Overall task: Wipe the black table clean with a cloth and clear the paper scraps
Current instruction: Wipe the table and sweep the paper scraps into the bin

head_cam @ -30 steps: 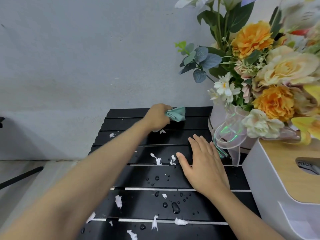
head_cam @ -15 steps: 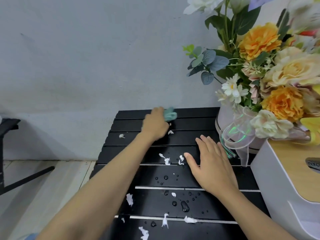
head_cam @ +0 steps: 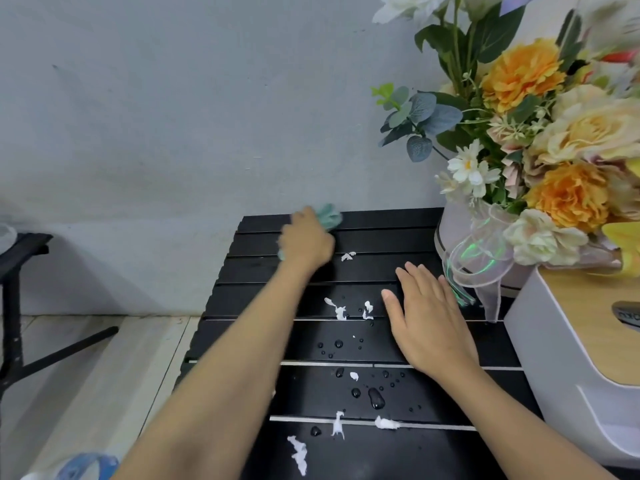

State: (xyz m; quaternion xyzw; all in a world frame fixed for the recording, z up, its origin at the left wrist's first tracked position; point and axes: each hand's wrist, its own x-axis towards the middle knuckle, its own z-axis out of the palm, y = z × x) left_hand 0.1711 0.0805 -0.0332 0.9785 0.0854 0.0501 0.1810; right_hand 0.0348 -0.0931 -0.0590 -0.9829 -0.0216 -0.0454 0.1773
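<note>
Head view: black slatted table (head_cam: 388, 237) against a grey wall (head_cam: 173, 116). The left hand (head_cam: 304, 242) is at the far edge of the table, left of centre, fingers curled round a green cloth (head_cam: 329, 216). Hand and cloth are blurred, and the cloth bunches out past the fingers onto the back slats. The right hand (head_cam: 429, 327) lies flat on the table mid-right, palm down, fingers straight and together, holding nothing. White paper scraps (head_cam: 337, 308) are scattered over the slats: one just right of the left hand, a pair just left of the right thumb, more along the near slats. Water drops (head_cam: 375, 398) sit between the arms. A flower arrangement (head_cam: 554, 133) in a white pot with ribbon stands at the far-right corner of the table. A white box with wooden top (head_cam: 554, 358) is on the right, just beside the right forearm. A black stand (head_cam: 14, 271) is on the floor at left.
</note>
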